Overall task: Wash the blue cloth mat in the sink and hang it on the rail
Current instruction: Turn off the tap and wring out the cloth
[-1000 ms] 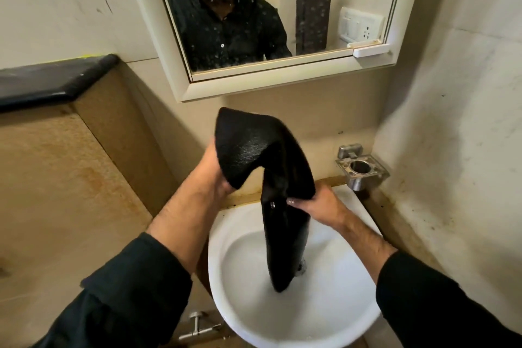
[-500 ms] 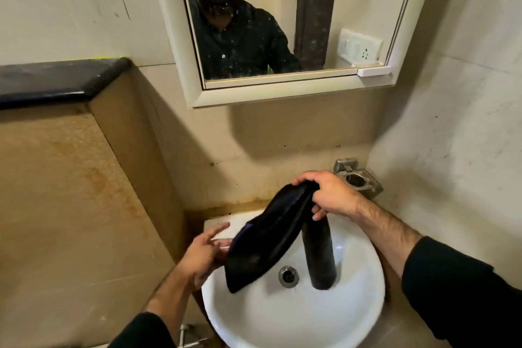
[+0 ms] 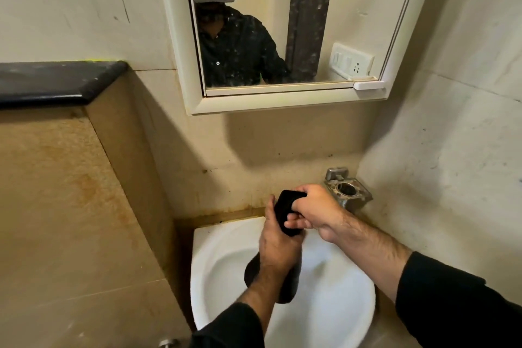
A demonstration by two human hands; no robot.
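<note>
The dark cloth mat (image 3: 286, 213), almost black here, is bunched into a thick roll above the white sink (image 3: 339, 299). My right hand (image 3: 316, 210) grips its top end near the back rim. My left hand (image 3: 278, 246) is wrapped around the roll just below. The mat's lower end hangs behind my left wrist into the basin. No tap and no rail are in view.
A metal holder (image 3: 348, 192) is fixed on the wall right of the sink. A white-framed mirror (image 3: 282, 104) hangs above. A black ledge (image 3: 56, 85) tops the tiled wall on the left. A metal valve (image 3: 168, 343) shows at the bottom edge.
My left hand has come up from the basin's left side and closed around the mat under my right hand. The loosely hanging mat is now bunched into a tight roll.
</note>
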